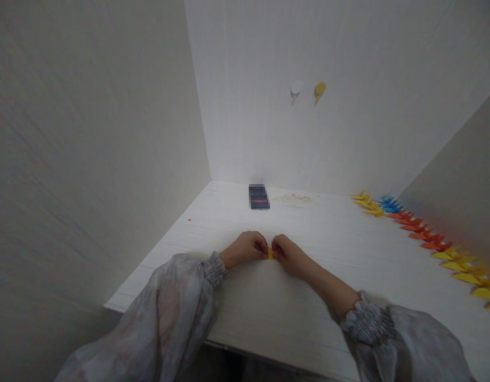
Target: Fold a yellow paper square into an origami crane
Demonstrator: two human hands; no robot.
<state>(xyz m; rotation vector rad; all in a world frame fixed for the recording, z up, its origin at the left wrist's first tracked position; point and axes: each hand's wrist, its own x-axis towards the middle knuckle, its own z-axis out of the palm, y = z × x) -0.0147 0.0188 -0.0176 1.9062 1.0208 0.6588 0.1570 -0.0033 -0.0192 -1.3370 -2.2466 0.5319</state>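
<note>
A small piece of yellow paper (271, 253) shows between my two hands, low over the middle of the white table (308, 313). My left hand (247, 247) pinches its left side with the fingers bent. On the other side, my right hand (287, 253) grips the right edge between thumb and fingers. Most of the paper is hidden by the fingers, so its folds cannot be made out.
A dark, pixelated phone-like object (259, 197) lies near the back wall. Folded paper cranes line the right side: yellow ones (467, 268), orange-red ones (420, 232) and blue ones (390, 203). Two hooks, white (296, 88) and yellow (320, 90), are on the wall.
</note>
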